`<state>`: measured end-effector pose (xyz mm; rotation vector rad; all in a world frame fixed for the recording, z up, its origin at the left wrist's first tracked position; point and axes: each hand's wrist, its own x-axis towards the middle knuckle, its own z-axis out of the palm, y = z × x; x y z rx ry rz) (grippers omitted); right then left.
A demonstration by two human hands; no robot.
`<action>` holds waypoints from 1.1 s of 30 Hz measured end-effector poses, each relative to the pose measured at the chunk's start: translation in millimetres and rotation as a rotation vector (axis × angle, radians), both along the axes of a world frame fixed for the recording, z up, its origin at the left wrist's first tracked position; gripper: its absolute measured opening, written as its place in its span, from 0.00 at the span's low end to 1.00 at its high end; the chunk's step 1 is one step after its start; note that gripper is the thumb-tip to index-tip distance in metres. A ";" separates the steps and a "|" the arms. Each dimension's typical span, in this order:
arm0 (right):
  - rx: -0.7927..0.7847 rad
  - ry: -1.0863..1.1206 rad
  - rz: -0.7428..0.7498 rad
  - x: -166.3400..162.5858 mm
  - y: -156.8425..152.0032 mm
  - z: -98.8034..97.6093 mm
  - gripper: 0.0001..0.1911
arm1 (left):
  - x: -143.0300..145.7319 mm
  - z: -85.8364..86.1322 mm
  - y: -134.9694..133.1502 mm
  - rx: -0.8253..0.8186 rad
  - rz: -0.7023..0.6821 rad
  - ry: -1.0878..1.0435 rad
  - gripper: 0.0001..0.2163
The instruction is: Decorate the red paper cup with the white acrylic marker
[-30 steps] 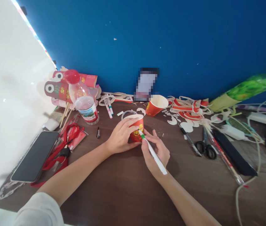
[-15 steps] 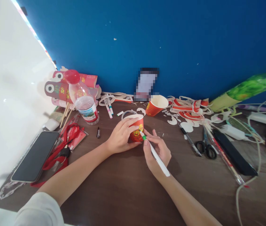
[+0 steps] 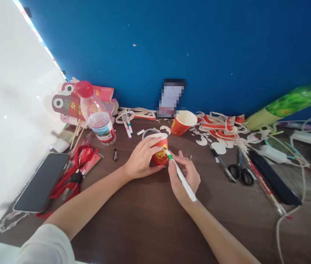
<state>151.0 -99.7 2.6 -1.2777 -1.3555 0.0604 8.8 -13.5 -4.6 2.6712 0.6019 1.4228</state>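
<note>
A red paper cup (image 3: 161, 158) with yellow-green lettering stands upright on the dark table, its far-left side covered by my fingers. My left hand (image 3: 144, 156) wraps round that cup and holds it. Between the thumb and fingers of my right hand (image 3: 184, 176) is a white marker pen (image 3: 184, 181) with a green band. Its tip meets the lettering on the cup's right side, or is very close to it. Just behind stands a second red paper cup (image 3: 179, 126), tilted a little, with nobody touching it. A pen cap (image 3: 140, 132) lies behind the held cup.
Scissors (image 3: 240, 172), a black pen (image 3: 223, 163) and paper scraps (image 3: 218, 147) lie to the right. On the left are a clear bottle (image 3: 102, 128), a phone (image 3: 42, 183) and a red lanyard (image 3: 67, 183). A blurred-out screen (image 3: 171, 98) leans on the blue wall (image 3: 199, 44).
The marker's tip has shifted slightly up and right along the lettering, and the pen's rear end has swung a little left. My left hand and the cup have stayed in place.
</note>
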 end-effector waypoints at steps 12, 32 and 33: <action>-0.005 0.149 0.007 -1.6 0.1 4.1 0.05 | -0.3 3.1 0.1 -0.035 -0.034 -0.010 0.29; -0.006 0.129 0.091 4.4 1.2 -7.1 0.10 | 0.3 0.9 3.3 -0.138 -0.161 -0.037 0.31; -0.017 0.128 0.080 4.2 1.1 -7.2 0.09 | 0.3 1.1 3.3 -0.133 -0.163 -0.038 0.30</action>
